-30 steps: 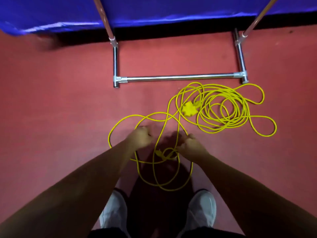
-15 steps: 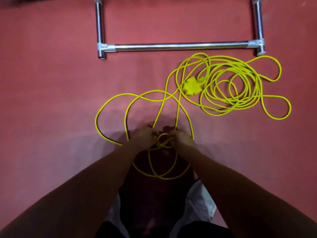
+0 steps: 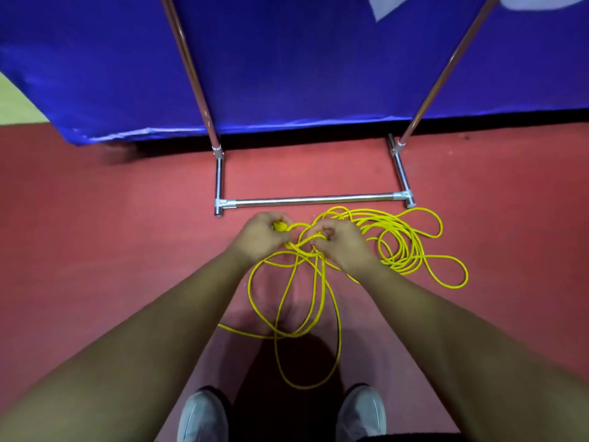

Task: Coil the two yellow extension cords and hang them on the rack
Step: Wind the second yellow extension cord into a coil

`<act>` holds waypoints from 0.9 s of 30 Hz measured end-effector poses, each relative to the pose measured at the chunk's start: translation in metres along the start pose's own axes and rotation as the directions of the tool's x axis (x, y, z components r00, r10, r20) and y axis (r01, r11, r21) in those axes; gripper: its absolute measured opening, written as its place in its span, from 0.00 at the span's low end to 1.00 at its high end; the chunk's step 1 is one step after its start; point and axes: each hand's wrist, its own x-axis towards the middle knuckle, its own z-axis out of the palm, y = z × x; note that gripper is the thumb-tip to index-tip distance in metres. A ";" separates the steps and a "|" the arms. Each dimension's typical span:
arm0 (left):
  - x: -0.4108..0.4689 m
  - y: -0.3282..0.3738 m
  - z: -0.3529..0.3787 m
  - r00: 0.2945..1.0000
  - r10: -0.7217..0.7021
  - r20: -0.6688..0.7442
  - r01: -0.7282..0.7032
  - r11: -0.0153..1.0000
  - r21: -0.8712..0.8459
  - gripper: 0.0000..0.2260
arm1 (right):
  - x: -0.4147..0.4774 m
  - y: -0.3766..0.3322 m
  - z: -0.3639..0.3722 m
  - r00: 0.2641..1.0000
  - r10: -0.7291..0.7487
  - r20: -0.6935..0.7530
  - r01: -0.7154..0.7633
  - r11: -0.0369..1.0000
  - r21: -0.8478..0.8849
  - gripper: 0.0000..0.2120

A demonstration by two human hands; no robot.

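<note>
Standing on a red floor before a metal rack, looking down past both bare forearms. Gripping a yellow plug in the left hand, fingers clenched round it so that only a sliver shows. Pinching a small loop of yellow cord in the right hand, fingertips tucked under and hard to make out. Hard to tell how the strands cross between the two hands.

Below the hands, several long loops hanging down to the floor, the lowest near the shoes, with one strand running left and vanishing behind the left forearm.

Further right, a loose pile of yellow cord on the floor just beside the rack's bottom bar, partly hidden by the right hand. Cannot tell whether joined to the held cord or separate.

Of the rack, only the base and two slanting uprights in view, tops cut off at the upper edge. Behind it, a blue cloth. Shoes cut off at the bottom edge.
</note>
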 end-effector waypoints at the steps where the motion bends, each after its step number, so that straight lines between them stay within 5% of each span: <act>1: -0.008 0.018 -0.009 0.999 0.032 -0.041 -0.033 0.999 -0.023 0.09 | -0.006 -0.018 -0.010 0.999 -0.025 -0.033 0.026 0.999 0.019 0.09; 8: -0.089 0.128 -0.051 0.927 0.142 -0.348 -0.237 0.939 -0.248 0.20 | -0.066 -0.126 -0.057 0.966 -0.187 -0.178 0.230 0.935 0.270 0.09; 12: -0.128 0.143 -0.059 0.874 0.154 -0.461 -0.296 0.921 -0.253 0.15 | -0.094 -0.157 -0.051 0.954 -0.206 -0.218 0.270 0.906 0.327 0.08; 20: -0.136 0.157 -0.083 0.849 0.296 -0.437 -0.348 0.936 -0.043 0.13 | -0.090 -0.172 -0.044 0.985 -0.127 -0.120 0.169 0.870 0.463 0.07; 27: -0.129 0.158 -0.085 0.912 0.195 -0.360 -0.334 0.863 -0.379 0.17 | -0.097 -0.180 -0.052 0.991 -0.127 -0.049 0.130 0.772 0.622 0.03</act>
